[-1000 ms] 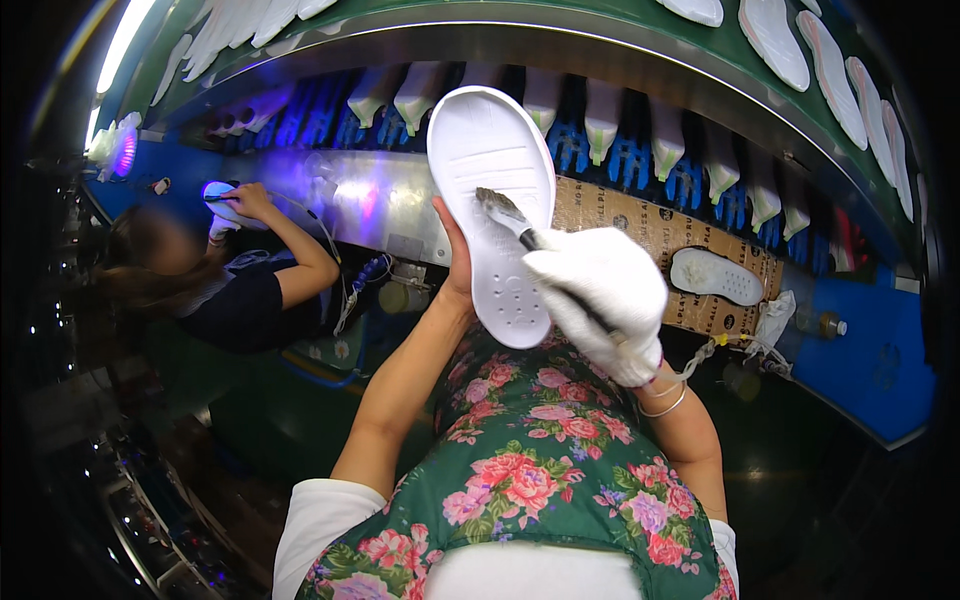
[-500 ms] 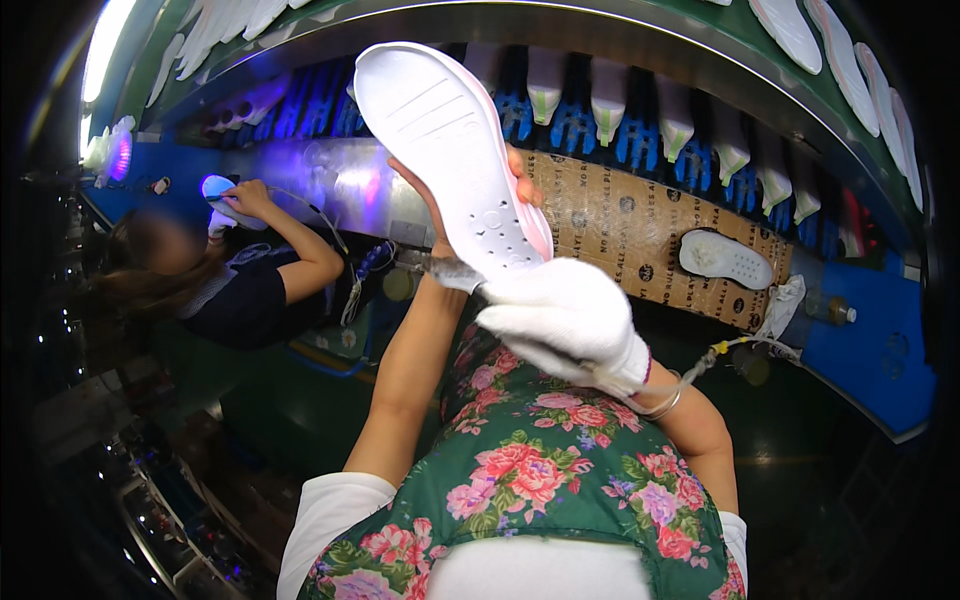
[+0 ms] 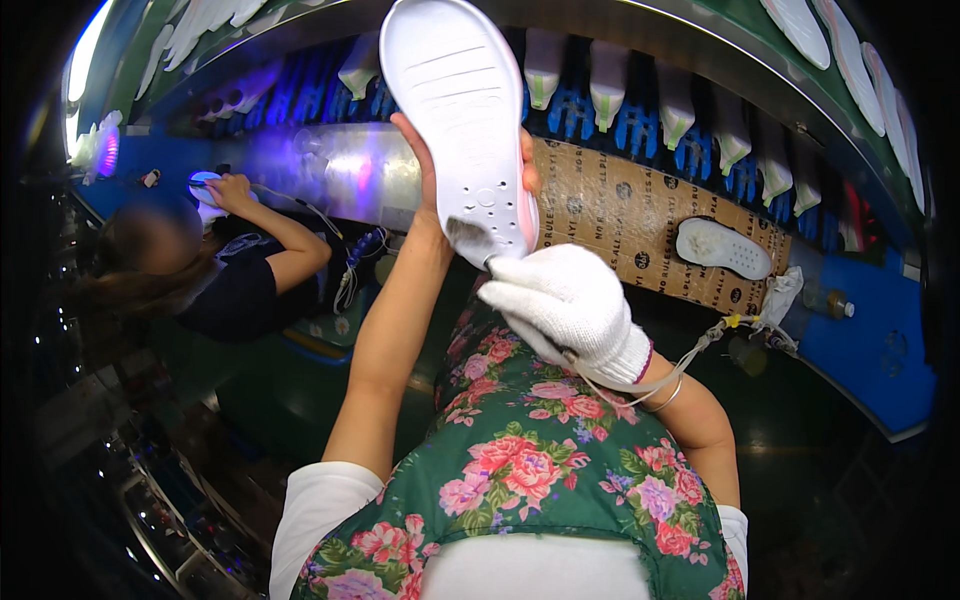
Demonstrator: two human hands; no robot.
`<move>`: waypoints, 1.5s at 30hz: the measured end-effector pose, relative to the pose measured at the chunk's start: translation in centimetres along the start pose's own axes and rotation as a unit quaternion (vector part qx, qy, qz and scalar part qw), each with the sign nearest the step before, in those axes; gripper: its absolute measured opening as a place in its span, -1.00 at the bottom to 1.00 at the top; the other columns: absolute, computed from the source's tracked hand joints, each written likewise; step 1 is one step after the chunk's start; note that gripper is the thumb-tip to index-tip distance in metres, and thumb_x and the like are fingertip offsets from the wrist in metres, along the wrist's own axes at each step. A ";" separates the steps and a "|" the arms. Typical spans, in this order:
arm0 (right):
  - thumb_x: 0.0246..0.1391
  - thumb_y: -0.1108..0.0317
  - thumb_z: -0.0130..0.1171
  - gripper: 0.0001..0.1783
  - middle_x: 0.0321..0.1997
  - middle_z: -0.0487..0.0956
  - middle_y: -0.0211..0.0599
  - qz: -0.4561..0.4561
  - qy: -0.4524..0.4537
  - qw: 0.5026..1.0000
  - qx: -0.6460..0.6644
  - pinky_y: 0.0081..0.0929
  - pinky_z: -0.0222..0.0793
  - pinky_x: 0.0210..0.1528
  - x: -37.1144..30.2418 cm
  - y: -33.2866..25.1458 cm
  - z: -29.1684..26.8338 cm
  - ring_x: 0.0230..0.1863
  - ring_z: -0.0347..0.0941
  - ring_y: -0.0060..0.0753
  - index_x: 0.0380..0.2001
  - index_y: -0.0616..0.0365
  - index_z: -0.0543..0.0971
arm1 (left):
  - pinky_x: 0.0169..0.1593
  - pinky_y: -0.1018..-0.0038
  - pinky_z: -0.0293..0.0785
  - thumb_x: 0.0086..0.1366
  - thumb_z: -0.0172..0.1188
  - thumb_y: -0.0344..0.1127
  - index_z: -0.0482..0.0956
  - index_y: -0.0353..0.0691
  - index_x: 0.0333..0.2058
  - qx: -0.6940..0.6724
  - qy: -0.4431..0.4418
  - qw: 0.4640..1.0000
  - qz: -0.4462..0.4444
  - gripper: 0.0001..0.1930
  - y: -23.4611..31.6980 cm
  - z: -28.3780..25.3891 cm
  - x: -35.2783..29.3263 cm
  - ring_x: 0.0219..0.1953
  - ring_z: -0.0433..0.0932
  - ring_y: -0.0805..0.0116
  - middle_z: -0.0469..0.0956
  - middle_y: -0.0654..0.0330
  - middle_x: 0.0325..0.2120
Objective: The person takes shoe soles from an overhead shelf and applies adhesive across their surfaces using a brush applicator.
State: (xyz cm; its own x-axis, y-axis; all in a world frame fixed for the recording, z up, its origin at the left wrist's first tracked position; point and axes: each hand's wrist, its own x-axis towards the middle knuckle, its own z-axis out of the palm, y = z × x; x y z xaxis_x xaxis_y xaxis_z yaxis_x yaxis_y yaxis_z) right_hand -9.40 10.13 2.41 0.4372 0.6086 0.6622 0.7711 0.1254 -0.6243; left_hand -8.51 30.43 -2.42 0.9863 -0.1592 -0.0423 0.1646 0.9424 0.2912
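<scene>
A white shoe sole with a pink side (image 3: 450, 90) is held up lengthwise before me, its grooved and perforated face toward me. My bare left hand (image 3: 428, 190) grips it from behind, thumb at the left edge and fingertips wrapped over the right. In a white knit glove, my right hand (image 3: 567, 300) is closed on a brush whose dark bristles (image 3: 468, 238) lie against the sole's near end, over some of its holes. The brush handle is mostly hidden by the glove. A pale thin tube (image 3: 690, 355) runs beside my right wrist.
Another white sole (image 3: 740, 253) lies on a printed cardboard sheet (image 3: 600, 225), near a crumpled cloth (image 3: 785, 290) and a small bottle (image 3: 835, 303). Blue clamps (image 3: 635, 135) and hanging pale soles (image 3: 607, 85) line the back. At left, a co-worker's hand (image 3: 235, 192) works under violet light.
The sole and my left hand have risen away from me. The brush now touches the sole's near end, where before it was beside the left edge. My right hand shifted slightly.
</scene>
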 end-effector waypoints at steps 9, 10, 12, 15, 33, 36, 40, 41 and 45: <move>-0.05 0.47 0.32 -0.73 -0.25 0.67 -0.23 0.064 -0.067 0.995 0.035 -0.31 0.48 -0.38 -0.3 -0.7 -0.6 -0.36 0.60 -0.18 -0.20 0.17 0.66 | -0.40 0.09 0.70 -0.02 -0.14 0.75 0.30 -0.19 0.29 0.055 -0.026 0.989 -0.131 0.18 0.2 -0.3 0.6 -0.34 0.69 -0.11 0.59 -0.17 -0.22; -0.07 0.47 0.33 -0.72 -0.24 0.66 -0.23 0.026 -0.048 0.999 -0.002 -0.30 0.49 -0.37 -0.4 -0.6 -0.1 -0.36 0.60 -0.17 -0.21 0.16 0.65 | -0.40 0.10 0.71 0.00 -0.13 0.73 0.31 -0.19 0.29 0.075 -0.017 0.988 -0.137 0.16 0.1 -0.5 0.9 -0.35 0.69 -0.10 0.59 -0.17 -0.22; -0.09 0.46 0.34 -0.72 -0.23 0.66 -0.22 -0.012 -0.028 0.999 -0.041 -0.29 0.50 -0.35 -0.5 -0.6 0.3 -0.35 0.59 -0.15 -0.22 0.16 0.65 | -0.39 0.11 0.70 -0.01 -0.12 0.74 0.28 -0.16 0.31 0.077 -0.025 0.983 -0.166 0.17 0.4 -1.1 1.3 -0.33 0.68 -0.13 0.57 -0.20 -0.20; -0.19 0.48 0.42 -0.62 -0.18 0.67 -0.23 0.061 -0.097 0.985 0.132 -0.29 0.53 -0.24 -0.1 -1.1 -0.8 -0.29 0.60 -0.18 -0.18 0.06 0.68 | -0.37 0.12 0.69 -0.03 -0.11 0.74 0.28 -0.15 0.33 0.081 -0.040 0.971 -0.220 0.19 0.8 -1.4 1.2 -0.33 0.68 -0.16 0.57 -0.23 -0.21; -0.15 0.54 0.41 -0.65 -0.20 0.68 -0.27 0.109 -0.120 0.984 0.076 -0.31 0.54 -0.17 0.3 0.1 -1.8 -0.23 0.63 -0.14 -0.21 0.04 0.67 | 0.30 0.29 0.32 0.25 -0.19 0.60 0.33 -0.21 0.33 0.587 0.000 0.705 -0.397 0.02 0.9 5.4 3.8 0.34 0.30 0.02 0.28 -0.15 0.32; -0.14 0.54 0.40 -0.66 -0.20 0.68 -0.28 0.087 -0.114 0.987 0.078 -0.32 0.54 -0.17 0.2 -0.1 -1.0 -0.23 0.63 -0.17 -0.21 0.04 0.68 | 0.33 0.14 0.26 0.15 -0.15 0.67 0.33 -0.24 0.33 0.626 -0.042 0.668 -0.400 0.11 0.6 3.9 4.5 0.38 0.22 -0.13 0.23 -0.27 0.32; -0.06 0.49 0.39 -0.79 -0.30 0.70 -0.27 0.217 -0.097 0.957 0.164 -0.36 0.55 -0.18 0.5 0.4 -2.0 -0.27 0.64 -0.21 -0.27 0.09 0.70 | 0.36 0.03 0.19 0.06 -0.17 0.75 0.33 -0.29 0.32 0.681 -0.047 0.596 -0.422 0.21 0.3 2.9 4.9 0.39 0.17 -0.22 0.20 -0.32 0.33; -0.05 0.48 0.39 -0.79 -0.30 0.70 -0.28 0.217 -0.094 0.963 0.128 -0.36 0.55 -0.17 0.5 0.5 -2.0 -0.26 0.65 -0.21 -0.27 0.09 0.70 | 0.36 0.03 0.19 0.06 -0.17 0.75 0.33 -0.29 0.32 0.680 -0.047 0.597 -0.423 0.21 0.5 3.1 4.9 0.39 0.17 -0.22 0.20 -0.32 0.33; -0.01 0.47 0.39 -0.82 -0.30 0.71 -0.29 0.246 -0.096 0.953 0.147 -0.41 0.57 -0.15 0.2 0.3 -2.4 -0.24 0.67 -0.32 -0.27 0.10 0.72 | 0.36 0.03 0.20 0.04 -0.17 0.75 0.34 -0.35 0.30 0.691 -0.053 0.582 -0.427 0.24 0.6 3.4 5.4 0.39 0.18 -0.22 0.19 -0.33 0.33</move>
State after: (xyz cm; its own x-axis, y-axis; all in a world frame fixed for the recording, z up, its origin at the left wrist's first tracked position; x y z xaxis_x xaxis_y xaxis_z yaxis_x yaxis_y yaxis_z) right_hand -7.93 8.40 3.34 0.5973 0.7793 0.1896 0.3191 -0.0140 -0.9476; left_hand -3.12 29.08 0.80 0.5317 -0.4811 -0.6970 0.3598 -0.6168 0.7001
